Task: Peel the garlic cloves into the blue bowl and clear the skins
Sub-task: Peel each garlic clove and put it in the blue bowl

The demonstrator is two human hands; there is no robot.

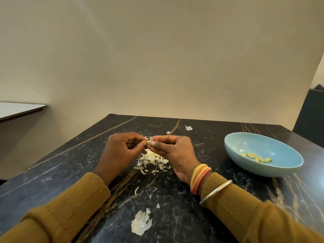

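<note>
Both hands: left hand (121,151), right hand (175,151), pinch garlic clove (149,142).

Only a sliver of the garlic clove (149,142) shows, pinched between the fingertips of the left hand (121,153) and right hand (175,151); skin left on it, can't tell. Skin pile (152,159) partly covered by both hands. Peeled cloves (256,157) in the blue bowl (284,170) too small to count. Sleeves (52,216) and surface (175,216) cut off at bottom edge; dark object (310,116) cut off at right.
</note>
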